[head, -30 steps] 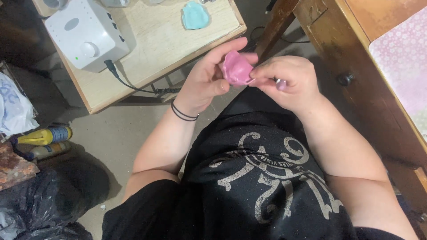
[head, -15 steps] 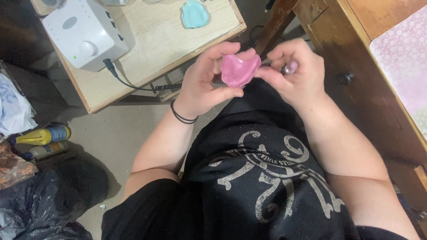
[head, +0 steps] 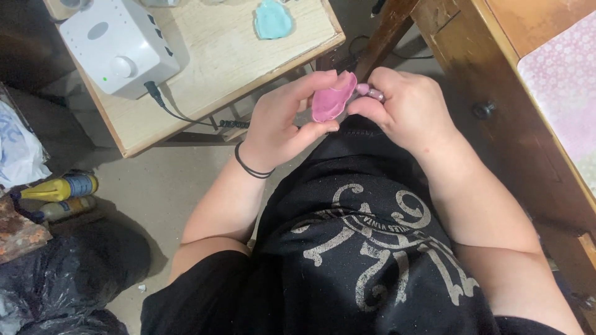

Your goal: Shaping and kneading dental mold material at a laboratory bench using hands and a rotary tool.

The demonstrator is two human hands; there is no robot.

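My left hand [head: 282, 121] cradles a flattened pink clay piece [head: 331, 98] between thumb and fingertips, above my lap. My right hand [head: 406, 105] pinches the same pink piece at its right edge, and a small purplish bit [head: 372, 93] shows between its fingers. A black band circles my left wrist [head: 248, 166]. Both hands meet over my black printed shirt [head: 366, 248].
A light wooden table [head: 248, 62] stands ahead with a white box-shaped device [head: 118, 46], its black cable [head: 186, 111] and a turquoise clay piece [head: 273, 18]. A dark wooden cabinet [head: 496, 93] rises at right. Yellow bottles [head: 59, 189] and black bags [head: 68, 273] lie on the floor at left.
Both hands with the pink piece have shifted slightly and the piece has turned, now seen more edge-on and cupped.
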